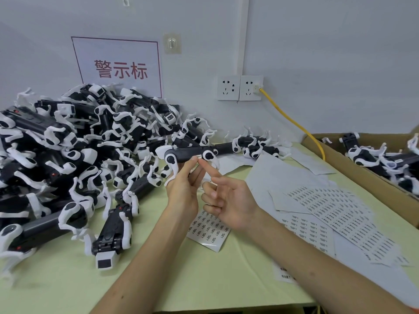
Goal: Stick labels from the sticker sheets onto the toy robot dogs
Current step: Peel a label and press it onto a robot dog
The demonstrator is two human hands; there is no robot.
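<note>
Several toy dogs (365, 156) occupy the cardboard box (335, 154); left grip (183, 191) clasps another dog (186, 154), right grip (231, 200) points.

Black-and-white toy robot dogs (68, 155), pale green table (204, 279), yellow cable (292, 123), red-lettered white sign (120, 69), brown cardboard box (362, 168)

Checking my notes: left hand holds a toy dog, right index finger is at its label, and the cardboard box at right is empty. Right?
Not empty: the head view shows the cardboard box at right holding several toy dogs. The rest stands.
</note>
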